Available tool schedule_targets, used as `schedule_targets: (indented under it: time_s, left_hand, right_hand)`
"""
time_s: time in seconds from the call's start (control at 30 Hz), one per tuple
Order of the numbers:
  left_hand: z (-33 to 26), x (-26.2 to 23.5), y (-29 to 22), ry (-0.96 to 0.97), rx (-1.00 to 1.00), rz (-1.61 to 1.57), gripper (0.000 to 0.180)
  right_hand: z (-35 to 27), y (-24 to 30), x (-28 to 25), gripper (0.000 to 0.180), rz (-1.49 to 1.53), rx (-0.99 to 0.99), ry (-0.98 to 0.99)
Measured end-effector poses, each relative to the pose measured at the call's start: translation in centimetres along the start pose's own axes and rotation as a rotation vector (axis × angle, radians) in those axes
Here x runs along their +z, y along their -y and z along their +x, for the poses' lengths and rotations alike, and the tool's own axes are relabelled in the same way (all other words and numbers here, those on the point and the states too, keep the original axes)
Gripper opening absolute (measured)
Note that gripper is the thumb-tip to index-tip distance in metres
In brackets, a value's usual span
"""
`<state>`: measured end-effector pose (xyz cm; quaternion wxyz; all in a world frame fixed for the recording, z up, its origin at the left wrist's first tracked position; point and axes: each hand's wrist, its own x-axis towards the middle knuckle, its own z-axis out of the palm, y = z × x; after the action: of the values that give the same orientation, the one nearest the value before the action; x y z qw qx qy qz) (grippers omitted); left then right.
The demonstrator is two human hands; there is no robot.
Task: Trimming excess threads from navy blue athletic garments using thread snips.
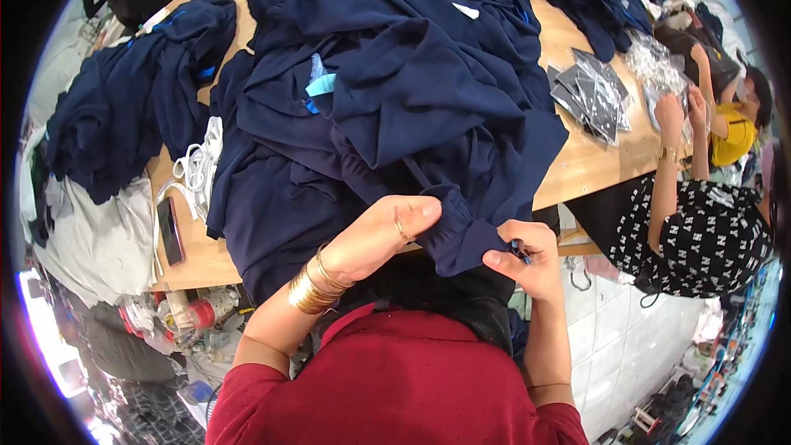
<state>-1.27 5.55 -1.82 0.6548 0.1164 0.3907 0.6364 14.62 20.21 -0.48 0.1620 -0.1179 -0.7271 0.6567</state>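
Both hands grip the navy garment at the near edge of the tabletop [210, 264], in front of the wearer's dark red shirt [395, 379]. The left hand [383, 235] pinches a gathered section of the navy garment [461, 239], thumb on top; its fingertips are hidden behind the cloth. The right hand [531, 259] pinches the edge of the same section between thumb and fingers. A small dark implement [519, 252] sits within the right hand; its type cannot be determined.

Beyond the hands, a large navy pile [420, 107] covers the centre of the tabletop. A light blue strip [323, 84] and a white tag [465, 11] show on it. To the left lie a phone [171, 231], white cords [198, 171] and a second navy heap [124, 107]. To the right lie clear-wrapped packages [593, 99], near a co-worker [696, 239] in a black patterned top.
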Motion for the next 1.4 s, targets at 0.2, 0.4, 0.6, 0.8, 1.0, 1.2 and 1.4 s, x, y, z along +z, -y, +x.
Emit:
schedule_targets:
  time_s: [0.2,0.4,0.6,0.8,1.0,1.2,1.4]
  left_hand:
    - [0.6,1.3,0.1,0.041,0.076,0.018,0.027]
    - [1.2,1.1,1.5,0.273,-0.117,-0.329,0.035]
    - [1.8,2.4,1.4,-0.019,0.156,-0.012,0.029]
    - [1.4,2.6,1.0,0.101,-0.220,-0.256,0.030]
    - [1.8,3.0,1.0,0.042,-0.099,-0.138,0.030]
    - [1.9,3.4,1.4,0.045,-0.039,-0.145,0.028]
    - [2.0,3.9,1.8,-0.047,0.151,0.085,0.026]
  right_hand:
    - [-2.4,-0.1,-2.3,0.029,-0.143,-0.060,-0.071]
    - [-3.3,-1.0,-1.9,0.020,-0.095,0.035,-0.224]
    - [-4.1,-0.9,-2.3,0.015,-0.105,0.053,-0.196]
    - [-4.2,-1.2,-2.5,0.014,-0.130,0.090,-0.236]
    - [-4.1,-2.1,-2.4,0.012,-0.164,0.115,-0.191]
    - [-3.5,-3.5,-1.5,0.010,-0.025,0.248,-0.204]
    - [-3.0,-4.4,-1.1,0.014,0.070,0.309,-0.158]
